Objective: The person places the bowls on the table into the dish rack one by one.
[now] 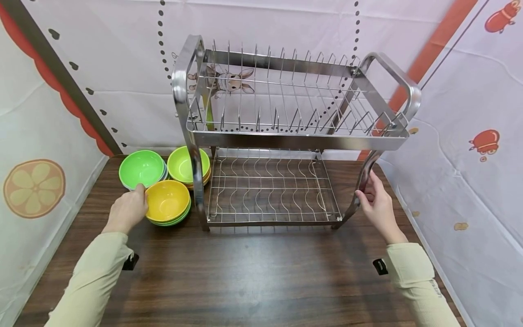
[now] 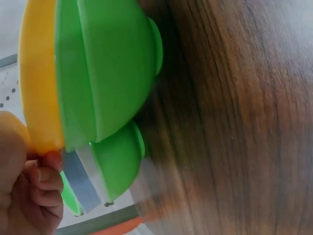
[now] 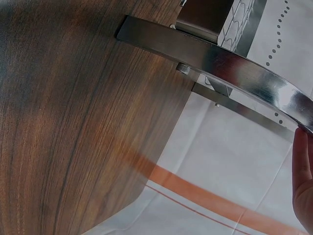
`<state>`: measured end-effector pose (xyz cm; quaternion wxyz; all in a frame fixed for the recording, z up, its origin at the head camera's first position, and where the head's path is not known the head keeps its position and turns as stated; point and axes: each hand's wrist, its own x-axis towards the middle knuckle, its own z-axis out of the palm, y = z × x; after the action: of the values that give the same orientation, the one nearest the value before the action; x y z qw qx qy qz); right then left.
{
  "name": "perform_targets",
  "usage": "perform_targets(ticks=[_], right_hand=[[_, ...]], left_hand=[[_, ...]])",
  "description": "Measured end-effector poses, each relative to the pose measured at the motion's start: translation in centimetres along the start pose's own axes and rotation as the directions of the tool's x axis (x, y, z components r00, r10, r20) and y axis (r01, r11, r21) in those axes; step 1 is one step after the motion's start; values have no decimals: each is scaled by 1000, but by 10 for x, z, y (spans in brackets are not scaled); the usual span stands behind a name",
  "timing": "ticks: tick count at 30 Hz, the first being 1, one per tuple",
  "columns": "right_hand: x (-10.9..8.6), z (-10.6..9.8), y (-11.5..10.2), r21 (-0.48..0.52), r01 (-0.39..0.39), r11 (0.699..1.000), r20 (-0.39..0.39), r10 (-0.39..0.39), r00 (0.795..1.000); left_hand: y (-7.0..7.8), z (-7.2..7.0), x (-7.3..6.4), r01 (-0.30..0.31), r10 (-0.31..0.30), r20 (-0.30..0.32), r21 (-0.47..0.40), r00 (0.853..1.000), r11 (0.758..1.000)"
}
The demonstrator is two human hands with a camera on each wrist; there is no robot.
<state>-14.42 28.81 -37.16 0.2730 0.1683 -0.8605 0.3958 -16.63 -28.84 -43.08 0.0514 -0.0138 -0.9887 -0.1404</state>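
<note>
L hand [image 1: 124, 210] pinches the rim of the yellow bowl [image 1: 167, 200] btwn thumb and fingers. The yellow bowl sits on top of 2 green bowls [image 2: 120, 73], just L of the metal dish rack [image 1: 294, 141], on the brown table [image 1: 249, 281]. R hand [image 1: 379, 204] holds the rack's R front leg [image 1: 350, 211] btwn thumb and fingers. Behind the yellow bowl are 2 more stacks: one w/ a bright green bowl [image 1: 141, 168] on top, & one w/ a lime bowl [image 1: 180, 165] on top, nearer the rack.

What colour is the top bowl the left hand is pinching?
The bowl is warm yellow. It shows best in the head view.
</note>
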Motion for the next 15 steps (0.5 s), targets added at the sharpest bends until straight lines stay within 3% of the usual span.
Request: perform_targets(ticks=[15], right_hand=[[1, -2, -11, -85, -18, 996, 1, 18, 1000]], left_hand=[[15, -26, -4, -17, 17, -6, -1, 1000, 1000]])
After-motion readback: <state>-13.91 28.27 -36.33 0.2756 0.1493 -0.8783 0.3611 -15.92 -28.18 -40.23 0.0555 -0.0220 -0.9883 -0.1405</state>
